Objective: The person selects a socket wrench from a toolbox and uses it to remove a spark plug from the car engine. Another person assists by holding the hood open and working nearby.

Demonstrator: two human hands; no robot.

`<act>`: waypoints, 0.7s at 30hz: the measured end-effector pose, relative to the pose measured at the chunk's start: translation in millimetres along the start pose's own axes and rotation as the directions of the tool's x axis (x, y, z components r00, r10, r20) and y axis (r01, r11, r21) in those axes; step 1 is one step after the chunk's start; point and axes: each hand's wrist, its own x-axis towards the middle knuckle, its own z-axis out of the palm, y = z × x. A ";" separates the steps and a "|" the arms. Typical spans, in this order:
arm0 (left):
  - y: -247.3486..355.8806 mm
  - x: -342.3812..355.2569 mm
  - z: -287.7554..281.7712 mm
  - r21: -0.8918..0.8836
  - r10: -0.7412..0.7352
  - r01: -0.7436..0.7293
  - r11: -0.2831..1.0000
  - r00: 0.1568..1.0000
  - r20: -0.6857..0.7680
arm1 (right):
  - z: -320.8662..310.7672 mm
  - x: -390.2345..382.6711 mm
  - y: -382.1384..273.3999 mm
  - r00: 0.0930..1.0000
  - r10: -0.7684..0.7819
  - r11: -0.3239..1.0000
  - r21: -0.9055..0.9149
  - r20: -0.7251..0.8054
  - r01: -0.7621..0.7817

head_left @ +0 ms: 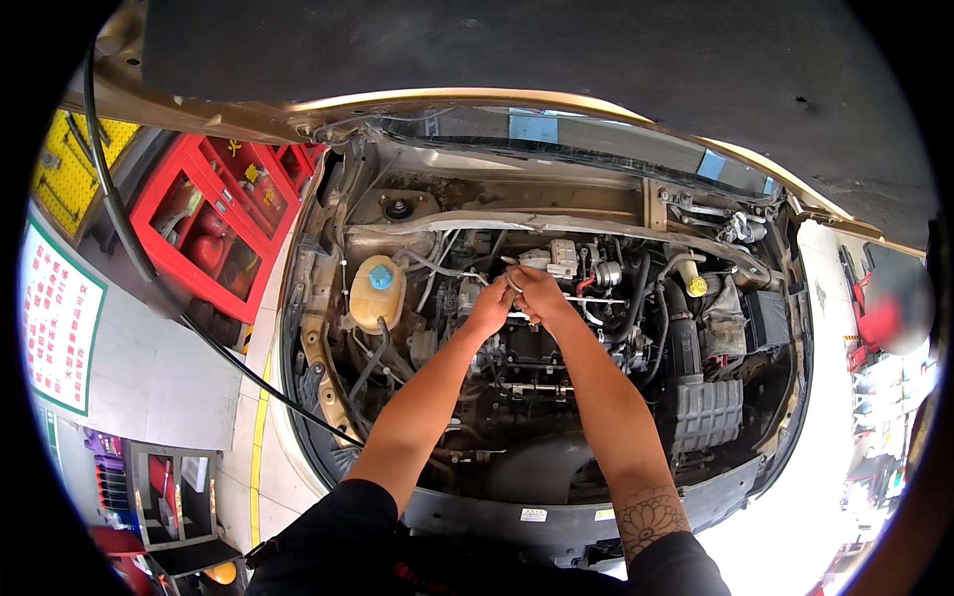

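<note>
Vehicle workshop; exposed car engine (532,348), centre; yellow tool pegboard (62,189) and red glazed cabinet (215,189) at ten o'clock.

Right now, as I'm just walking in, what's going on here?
A person is bent over an open engine bay, with the hood raised. Their left hand and right hand meet above the engine, fingers bent close together; whatever is between them is too small to make out. The pale tank with the blue cap sits to the left, apart from both hands, and the yellow cap is on the right. A red cabinet stands off to the left.
</note>
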 end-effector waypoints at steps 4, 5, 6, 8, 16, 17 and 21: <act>6.8 8.1 -0.6 -0.113 0.000 0.001 0.994 1.000 0.006 | -10.8 -11.6 -29.5 0.993 -0.117 0.989 0.085 -0.009 0.117; 7.8 9.4 -1.8 -0.091 -0.026 0.028 0.995 0.999 0.019 | -13.1 -19.2 -45.2 0.989 -0.145 0.983 0.113 -0.015 0.145; 9.3 9.8 -2.2 -0.071 -0.054 0.056 0.996 0.998 0.030 | -15.6 -30.4 -58.9 0.985 -0.170 0.975 0.143 -0.023 0.171; 12.3 10.6 -4.2 -0.011 -0.088 0.088 0.996 0.996 0.025 | -17.0 -59.9 -75.2 0.982 -0.184 0.966 0.180 -0.038 0.187; 74.5 10.6 -53.3 0.673 0.071 -0.388 0.630 0.892 0.447 | -50.0 -204.4 3.7 0.918 -0.182 0.744 0.560 -0.353 0.363; 83.5 13.8 -59.1 0.689 0.090 -0.452 0.567 0.865 0.494 | -51.2 -222.9 21.0 0.899 -0.153 0.699 0.598 -0.410 0.392; 82.7 35.4 -57.5 0.742 0.025 -0.572 0.350 0.797 0.603 | -47.9 -296.3 100.7 0.781 0.022 0.519 0.675 -0.624 0.525</act>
